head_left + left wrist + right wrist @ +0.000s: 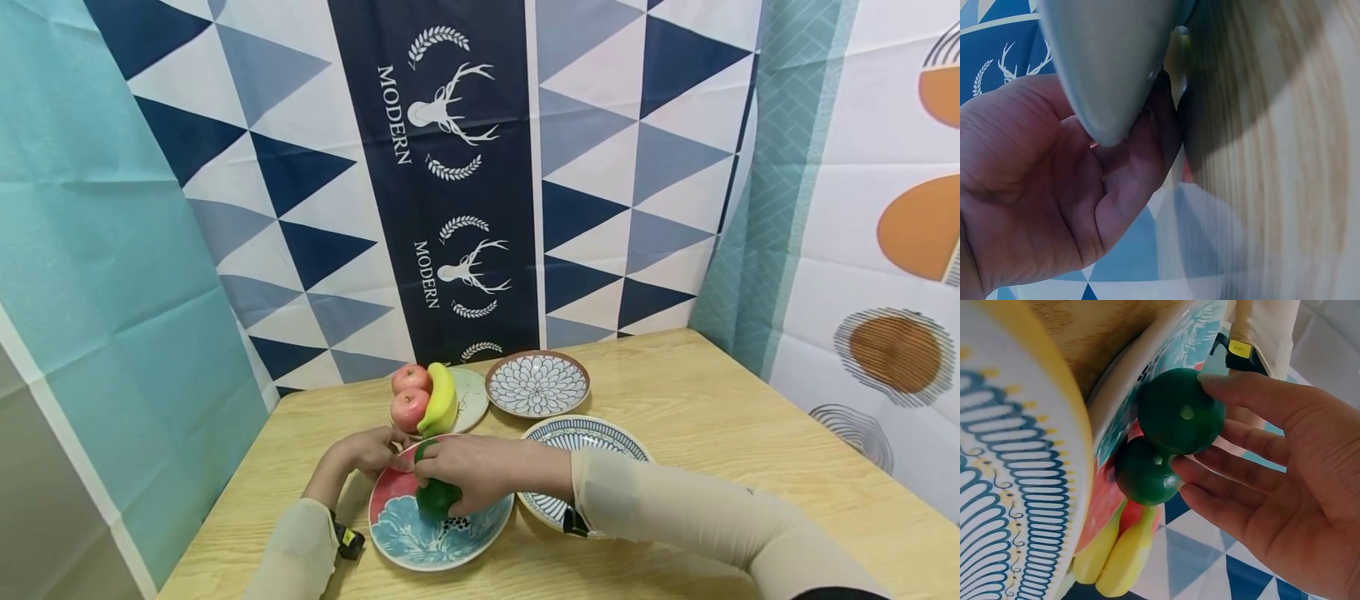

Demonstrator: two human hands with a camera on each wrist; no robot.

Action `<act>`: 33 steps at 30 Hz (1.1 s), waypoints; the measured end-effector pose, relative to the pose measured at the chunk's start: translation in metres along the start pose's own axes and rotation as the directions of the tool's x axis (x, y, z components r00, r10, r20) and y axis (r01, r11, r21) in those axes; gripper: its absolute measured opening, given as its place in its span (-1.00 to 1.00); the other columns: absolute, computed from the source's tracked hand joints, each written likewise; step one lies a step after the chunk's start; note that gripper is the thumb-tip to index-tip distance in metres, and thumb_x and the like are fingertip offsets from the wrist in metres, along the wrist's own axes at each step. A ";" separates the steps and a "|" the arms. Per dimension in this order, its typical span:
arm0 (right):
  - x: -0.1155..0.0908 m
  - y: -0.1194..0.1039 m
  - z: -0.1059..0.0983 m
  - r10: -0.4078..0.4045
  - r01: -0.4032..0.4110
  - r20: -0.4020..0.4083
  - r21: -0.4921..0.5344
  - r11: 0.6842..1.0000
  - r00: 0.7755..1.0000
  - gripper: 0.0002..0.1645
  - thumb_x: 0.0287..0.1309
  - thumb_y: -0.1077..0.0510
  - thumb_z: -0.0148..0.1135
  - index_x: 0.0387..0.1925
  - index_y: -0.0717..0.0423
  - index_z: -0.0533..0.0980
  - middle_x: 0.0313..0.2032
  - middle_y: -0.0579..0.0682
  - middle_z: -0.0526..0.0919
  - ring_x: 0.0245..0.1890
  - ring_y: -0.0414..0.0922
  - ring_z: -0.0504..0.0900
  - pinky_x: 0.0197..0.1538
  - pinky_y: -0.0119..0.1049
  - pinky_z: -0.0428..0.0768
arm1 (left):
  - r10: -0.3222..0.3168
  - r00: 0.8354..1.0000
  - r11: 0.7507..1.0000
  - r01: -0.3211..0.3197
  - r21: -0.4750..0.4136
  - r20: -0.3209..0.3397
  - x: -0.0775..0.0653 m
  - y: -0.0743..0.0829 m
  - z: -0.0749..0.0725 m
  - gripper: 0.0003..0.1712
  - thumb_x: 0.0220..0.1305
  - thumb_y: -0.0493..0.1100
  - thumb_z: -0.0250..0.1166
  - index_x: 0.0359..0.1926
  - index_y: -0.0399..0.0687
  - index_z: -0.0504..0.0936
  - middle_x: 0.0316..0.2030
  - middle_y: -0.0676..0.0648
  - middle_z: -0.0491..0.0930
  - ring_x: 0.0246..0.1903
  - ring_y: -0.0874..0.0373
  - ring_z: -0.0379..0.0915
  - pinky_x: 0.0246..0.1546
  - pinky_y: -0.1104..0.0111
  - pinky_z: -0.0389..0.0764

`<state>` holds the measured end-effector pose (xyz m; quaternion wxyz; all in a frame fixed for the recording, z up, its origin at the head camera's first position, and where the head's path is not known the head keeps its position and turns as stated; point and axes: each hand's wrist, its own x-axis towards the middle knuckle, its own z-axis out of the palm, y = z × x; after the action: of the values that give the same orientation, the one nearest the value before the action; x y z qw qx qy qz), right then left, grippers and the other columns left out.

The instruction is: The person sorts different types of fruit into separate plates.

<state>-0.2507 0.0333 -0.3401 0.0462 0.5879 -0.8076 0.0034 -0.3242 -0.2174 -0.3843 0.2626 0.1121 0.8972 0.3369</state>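
Thumb on the rim and fingers underneath, my left hand [372, 451] grips the far left edge of a red and blue flower-painted plate [405, 537]. In the left wrist view, the pale underside [1110, 69] of that plate slants above the wooden table, with the left fingers [1138, 150] between them. My right hand [480, 472] is over the plate, its thumb and fingertips around two dark green limes [437, 500]. The right wrist view shows one lime [1182, 412] by the thumb and the other lime [1147, 472] at the fingertips, both close against the painted face.
Behind, a pale green plate [472, 400] bears two red apples [410, 410] and yellow bananas [441, 402]. A brown-rimmed petal-patterned plate [537, 383] stands at the back. Under my right forearm lies a blue and white plate [588, 432]. Patterned cloth [480, 167] hangs behind the table [720, 417].
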 end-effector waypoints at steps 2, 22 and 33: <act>-0.001 0.000 0.001 -0.004 0.004 0.003 0.006 1.000 1.000 -0.47 0.09 0.00 0.64 0.06 -0.04 0.60 -0.06 -0.21 0.62 -0.04 -0.33 0.53 0.20 -0.49 0.46 | 0.002 1.000 1.000 -0.002 0.005 -0.013 0.000 -0.001 0.001 -0.80 0.40 -0.21 0.42 -0.02 -0.13 0.64 -0.12 -0.11 0.60 -0.25 0.05 0.60 -0.23 0.18 0.77; -0.017 0.017 -0.023 0.094 -0.070 -0.100 0.221 0.973 0.991 -0.42 0.21 -0.06 0.57 0.20 -0.08 0.57 0.03 -0.13 0.67 -0.04 -0.30 0.60 0.08 -0.47 0.56 | 0.010 1.000 1.000 -0.010 0.009 -0.010 0.002 -0.002 0.001 -0.76 0.37 -0.21 0.44 -0.01 -0.14 0.64 -0.10 -0.12 0.57 -0.20 0.04 0.58 -0.26 0.19 0.76; -0.042 0.038 -0.035 0.272 -0.225 -0.156 0.266 0.937 0.950 -0.38 0.29 -0.11 0.46 0.32 -0.09 0.54 0.15 -0.17 0.63 0.06 -0.24 0.61 0.14 -0.30 0.64 | 0.033 0.999 0.999 -0.033 0.006 -0.005 0.000 0.000 0.002 -0.77 0.38 -0.22 0.43 -0.01 -0.15 0.63 -0.14 -0.13 0.57 -0.23 0.04 0.59 -0.29 0.20 0.74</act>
<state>-0.2720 0.0866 -0.3071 0.0495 0.4789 -0.8608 0.1652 -0.3227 -0.2165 -0.3859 0.2544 0.1266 0.8969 0.3389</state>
